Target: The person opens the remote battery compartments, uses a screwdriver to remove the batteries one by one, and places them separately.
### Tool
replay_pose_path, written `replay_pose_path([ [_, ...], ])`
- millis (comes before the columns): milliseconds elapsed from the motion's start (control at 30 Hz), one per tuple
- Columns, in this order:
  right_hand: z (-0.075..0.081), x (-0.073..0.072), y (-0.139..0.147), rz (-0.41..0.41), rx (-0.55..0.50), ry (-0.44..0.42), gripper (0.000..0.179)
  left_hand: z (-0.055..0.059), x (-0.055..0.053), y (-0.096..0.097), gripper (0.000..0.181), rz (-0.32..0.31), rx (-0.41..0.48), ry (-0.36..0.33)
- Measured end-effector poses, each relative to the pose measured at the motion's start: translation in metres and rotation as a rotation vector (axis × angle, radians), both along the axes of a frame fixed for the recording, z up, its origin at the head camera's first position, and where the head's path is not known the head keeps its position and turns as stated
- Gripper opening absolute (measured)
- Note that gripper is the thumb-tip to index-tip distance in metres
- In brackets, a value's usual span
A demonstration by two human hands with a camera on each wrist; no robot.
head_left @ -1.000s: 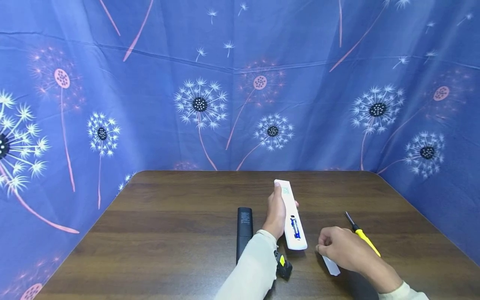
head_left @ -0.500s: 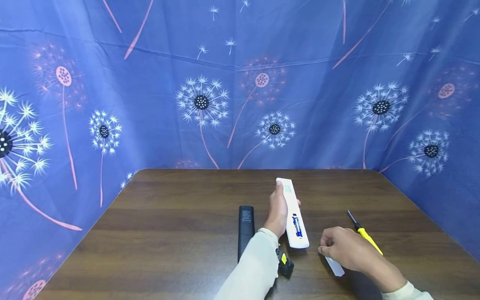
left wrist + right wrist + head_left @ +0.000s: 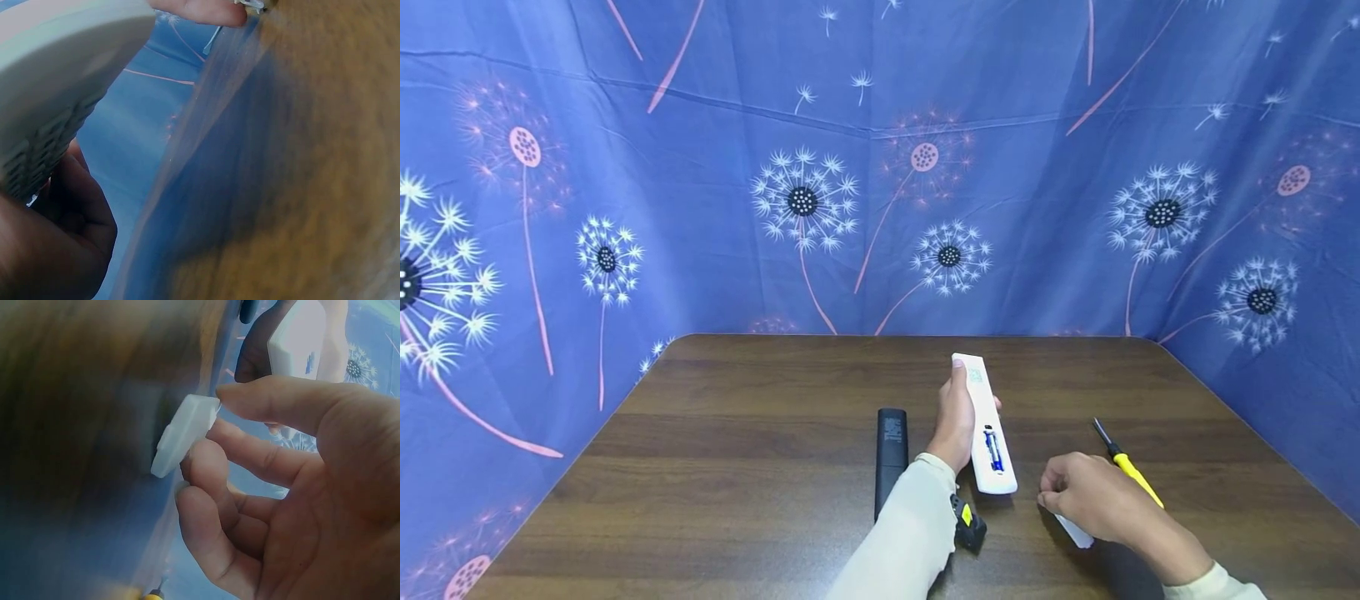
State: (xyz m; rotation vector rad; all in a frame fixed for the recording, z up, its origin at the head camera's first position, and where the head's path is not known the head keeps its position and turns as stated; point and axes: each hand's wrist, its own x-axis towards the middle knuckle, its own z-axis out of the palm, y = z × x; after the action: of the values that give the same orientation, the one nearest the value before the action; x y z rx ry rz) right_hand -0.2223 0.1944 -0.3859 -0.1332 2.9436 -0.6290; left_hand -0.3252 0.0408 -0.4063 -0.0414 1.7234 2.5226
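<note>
My left hand (image 3: 953,421) grips a white remote control (image 3: 979,392) with its back turned up, the thumb lying along its upper left edge. The battery compartment (image 3: 993,450) at the near end is uncovered, and blue battery casing shows in it. In the left wrist view, the remote's button side (image 3: 47,140) faces the curled fingers (image 3: 87,212). My right hand (image 3: 1093,496) is low over the table at the remote's right. It pinches a small white battery cover (image 3: 187,434) between thumb and fingers; from the head, only the cover's near end (image 3: 1075,532) shows.
A black remote control (image 3: 891,450) lies left of my left forearm, partly hidden by the sleeve. Right of my right hand lies a screwdriver (image 3: 1138,481) with a yellow handle. The brown wooden table (image 3: 715,467) ends at a blue dandelion-print curtain (image 3: 700,208).
The head view has shifted slightly. The visible end of the battery cover has moved a little to the right under my right hand. My left hand keeps its hold on the white remote control.
</note>
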Motion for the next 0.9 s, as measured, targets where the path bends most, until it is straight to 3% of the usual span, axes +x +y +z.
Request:
replay_pose_path([
  [467,0.000,0.002,0.013,0.053,-0.003,0.123,0.013,-0.001,0.002,0.002,0.064,0.012,0.006,0.007],
  [900,0.008,0.002,0.030,0.013,0.018,0.167,0.018,0.000,0.001,0.002,0.064,0.014,0.016,-0.013],
])
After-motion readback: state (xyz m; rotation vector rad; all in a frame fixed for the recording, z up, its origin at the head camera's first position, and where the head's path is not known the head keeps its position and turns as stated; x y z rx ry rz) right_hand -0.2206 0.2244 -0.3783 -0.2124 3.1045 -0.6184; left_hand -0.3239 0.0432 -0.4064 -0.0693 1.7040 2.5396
